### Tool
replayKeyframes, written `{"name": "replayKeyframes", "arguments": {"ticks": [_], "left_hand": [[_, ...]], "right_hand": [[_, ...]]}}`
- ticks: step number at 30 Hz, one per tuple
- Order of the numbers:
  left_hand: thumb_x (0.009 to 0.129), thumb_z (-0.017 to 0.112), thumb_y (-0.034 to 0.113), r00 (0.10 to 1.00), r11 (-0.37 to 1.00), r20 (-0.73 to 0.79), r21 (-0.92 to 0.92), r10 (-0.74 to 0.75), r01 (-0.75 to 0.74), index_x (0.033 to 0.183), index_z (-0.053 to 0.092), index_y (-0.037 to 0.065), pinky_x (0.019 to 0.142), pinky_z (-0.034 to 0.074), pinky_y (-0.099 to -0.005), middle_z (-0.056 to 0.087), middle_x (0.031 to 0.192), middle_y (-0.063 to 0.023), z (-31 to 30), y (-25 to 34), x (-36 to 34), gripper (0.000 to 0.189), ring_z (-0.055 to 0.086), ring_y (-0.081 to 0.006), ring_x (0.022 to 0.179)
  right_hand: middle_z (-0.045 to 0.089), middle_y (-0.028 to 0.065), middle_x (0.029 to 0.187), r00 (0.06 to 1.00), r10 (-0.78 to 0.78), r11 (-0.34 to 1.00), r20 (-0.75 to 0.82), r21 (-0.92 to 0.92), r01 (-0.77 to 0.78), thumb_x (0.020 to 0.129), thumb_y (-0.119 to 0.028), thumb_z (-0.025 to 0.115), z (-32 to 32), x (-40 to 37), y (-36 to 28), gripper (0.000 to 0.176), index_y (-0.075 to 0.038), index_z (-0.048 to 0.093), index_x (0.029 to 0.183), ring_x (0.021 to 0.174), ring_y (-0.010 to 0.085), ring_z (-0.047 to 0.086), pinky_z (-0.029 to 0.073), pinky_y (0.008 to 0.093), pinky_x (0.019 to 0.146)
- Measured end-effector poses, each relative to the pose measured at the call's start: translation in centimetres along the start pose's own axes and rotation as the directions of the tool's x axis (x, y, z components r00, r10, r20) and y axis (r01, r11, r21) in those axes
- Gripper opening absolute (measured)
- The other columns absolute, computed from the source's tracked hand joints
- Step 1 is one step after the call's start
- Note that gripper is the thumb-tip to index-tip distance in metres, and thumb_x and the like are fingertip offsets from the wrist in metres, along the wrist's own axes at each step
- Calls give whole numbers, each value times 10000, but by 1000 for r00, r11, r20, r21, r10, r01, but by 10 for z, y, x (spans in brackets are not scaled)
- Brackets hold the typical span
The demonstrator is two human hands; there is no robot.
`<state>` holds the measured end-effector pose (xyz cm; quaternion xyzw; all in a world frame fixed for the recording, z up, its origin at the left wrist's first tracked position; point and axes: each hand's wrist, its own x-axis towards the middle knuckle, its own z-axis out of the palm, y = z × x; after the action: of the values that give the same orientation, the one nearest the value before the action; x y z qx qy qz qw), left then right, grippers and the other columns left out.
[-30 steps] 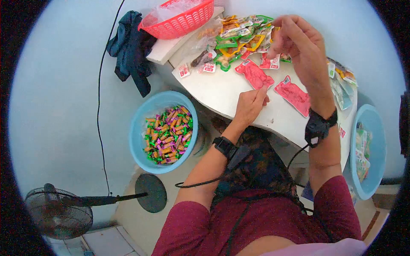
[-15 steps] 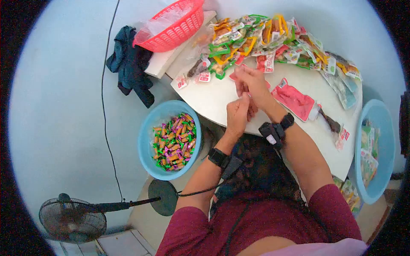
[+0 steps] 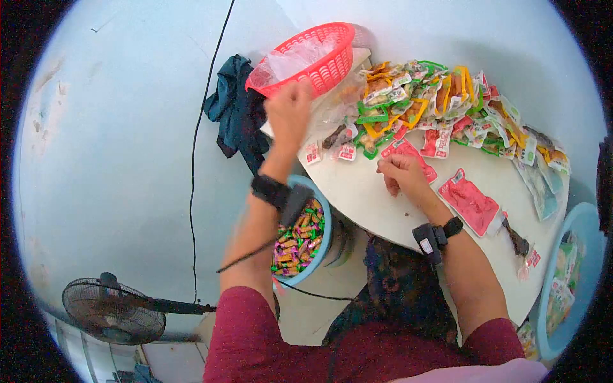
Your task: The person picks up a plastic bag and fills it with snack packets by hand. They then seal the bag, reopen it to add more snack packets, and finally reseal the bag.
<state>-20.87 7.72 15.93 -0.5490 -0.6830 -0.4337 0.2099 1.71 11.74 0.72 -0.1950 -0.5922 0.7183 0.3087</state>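
Note:
My left hand (image 3: 288,115) is raised in front of the red plastic basket (image 3: 332,73), right at its near rim; its fingers look bent but are smeared by motion. Clear plastic bags (image 3: 297,59) lie inside that basket. Over the white table (image 3: 357,191), my right hand (image 3: 403,175) has its fingers curled in, and nothing shows between them. Just behind it lies a red food packet (image 3: 415,156), partly covered by the hand. Another red packet (image 3: 469,202) is flat on the table to the right, with a dark snack in clear wrap (image 3: 516,239) beyond it.
A heap of vacuum-packed snacks (image 3: 440,105) lines the table's back. Below its left edge stands a blue tub (image 3: 325,223) of small wrapped sweets (image 3: 300,242). Another blue tub (image 3: 549,325) with packets is at right. A fan (image 3: 112,309), hanging cord (image 3: 195,191) and dark cloth (image 3: 233,102) are left.
My hands were together over the table by the red packet. The left has swung up and left to the basket; the right stays near the packet. The view has shifted left and up.

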Motion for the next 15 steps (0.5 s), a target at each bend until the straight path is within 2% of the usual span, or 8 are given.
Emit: {"name": "replayKeyframes", "arguments": {"ticks": [1,2,4,6,9,12,13,15], "left_hand": [[864,621,324,991,987,-98,143,89,-74,800,703,15,591,489,-401,660,687,-163,-4,-12,22,326,653,-294,606],[863,609,349,996,972,-74,235,40,-22,819,711,28,645,506,-423,670,736,-176,-7,-27,42,339,668,-337,699],[856,578,447,997,933,-55,353,-51,67,844,730,53,713,521,-437,683,809,-188,-8,-56,72,422,671,-355,775],[816,589,517,961,856,68,474,-270,207,927,727,60,796,511,-445,689,935,-191,-6,-73,93,490,662,-358,902],[765,614,560,898,764,117,579,-424,285,1026,706,63,888,477,-459,667,1079,-181,11,-92,104,568,619,-361,1043],[727,644,538,868,676,106,675,-485,296,1091,680,62,942,439,-483,631,1176,-175,24,-86,110,600,574,-365,1127],[716,663,472,888,707,122,656,-444,263,1040,701,62,902,473,-443,666,1068,-195,23,-78,107,523,623,-359,1036],[718,669,410,913,659,340,743,-227,-114,984,711,47,849,496,-412,678,981,-204,42,-141,132,452,648,-356,956]], "right_hand": [[497,-11,532,1000,6,999,1,-36,-6,914,-284,605,1,1,2,262,-37,589,826,411,66,449,341,229,373],[499,-11,534,1000,15,997,0,-73,-15,912,-266,609,2,1,4,245,-39,588,824,410,64,450,342,227,374],[503,-12,537,1000,29,993,-8,-114,-30,907,-235,615,2,1,4,215,-41,587,817,410,60,450,344,224,374],[505,-14,540,999,41,993,-21,-114,-43,900,-207,619,5,0,1,192,-42,585,808,410,56,451,343,221,373],[507,-12,540,999,49,990,-24,-134,-51,898,-201,617,4,1,3,190,-40,581,804,411,56,453,342,224,372],[531,4,544,1000,22,993,-17,-113,-23,878,-234,636,3,2,6,225,-28,607,795,424,81,491,381,249,387],[531,4,545,1000,17,994,-11,-112,-18,878,-236,634,2,2,7,223,-29,609,800,427,80,493,383,249,389],[531,4,547,1000,7,994,6,-105,-6,878,-240,631,2,3,8,220,-31,613,811,432,79,496,386,248,394]]}}
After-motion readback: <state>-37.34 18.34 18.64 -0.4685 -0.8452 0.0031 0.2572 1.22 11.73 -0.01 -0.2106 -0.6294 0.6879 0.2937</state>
